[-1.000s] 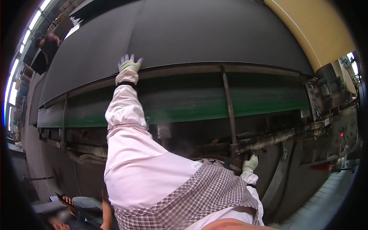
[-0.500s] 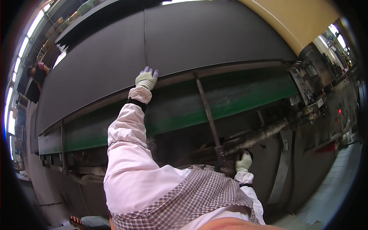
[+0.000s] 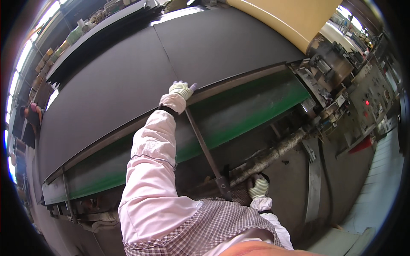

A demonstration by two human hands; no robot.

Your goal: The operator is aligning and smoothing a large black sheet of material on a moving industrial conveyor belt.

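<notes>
My left hand (image 3: 181,90), in a pale striped work glove with lilac fingertips, lies on the front edge of a wide dark grey sheet (image 3: 119,81). Its thumb is stretched out to the right and the palm is down, at the near end of a thin seam line (image 3: 164,49). Low down beside my checked apron (image 3: 222,217), my right hand (image 3: 258,187) wears a matching glove. Its fingers are curled next to a dark curved thing by a mottled pipe; whatever they hold is hidden.
Below the sheet runs a green belt (image 3: 239,123), crossed by a metal bar (image 3: 200,141). A big yellow-tan roll (image 3: 282,17) stands at the far right, with machinery and a control panel (image 3: 363,91) nearby. Another person (image 3: 32,115) stands at the far left.
My view has swung, and the seam line now slants. My left hand has come nearer the metal bar, its fingers closer together and thumb out. My right hand stays low by the pipe.
</notes>
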